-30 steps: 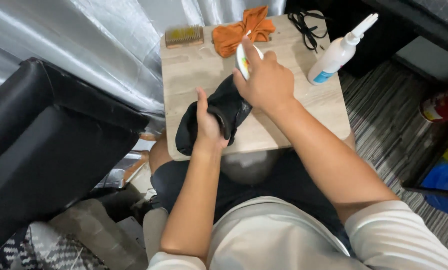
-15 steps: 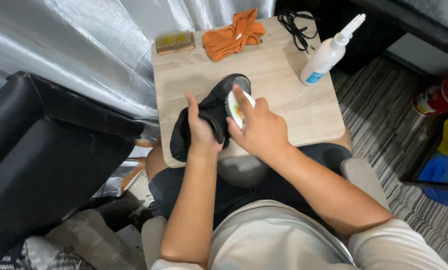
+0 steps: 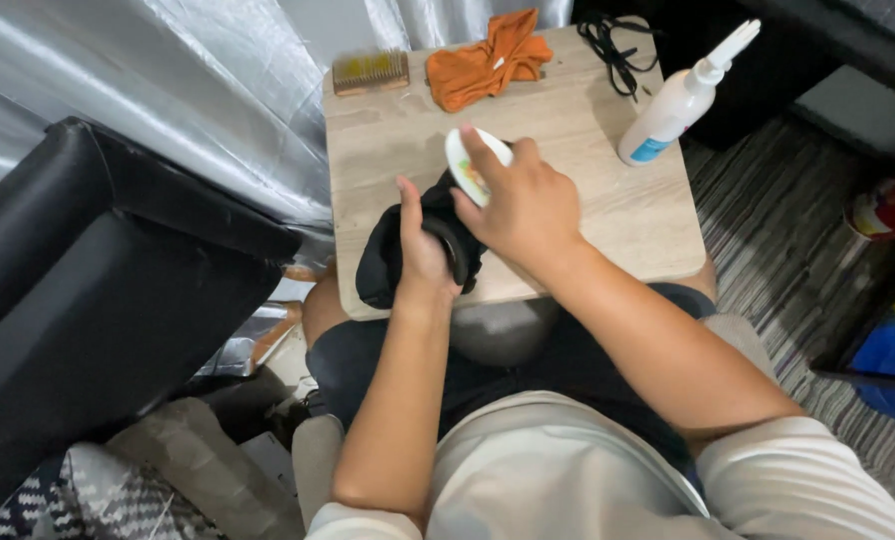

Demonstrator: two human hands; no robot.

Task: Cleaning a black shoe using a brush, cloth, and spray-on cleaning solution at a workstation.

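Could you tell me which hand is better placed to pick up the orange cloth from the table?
Right, probably: the right hand is nearer the orange cloth, though it holds a small white container; the left hand grips the black shoe.

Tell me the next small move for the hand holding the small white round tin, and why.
Probably lower the small white round tin onto the bare wooden tabletop. The right hand holds it just above the black shoe, which the left hand grips; setting it down would free those fingers.
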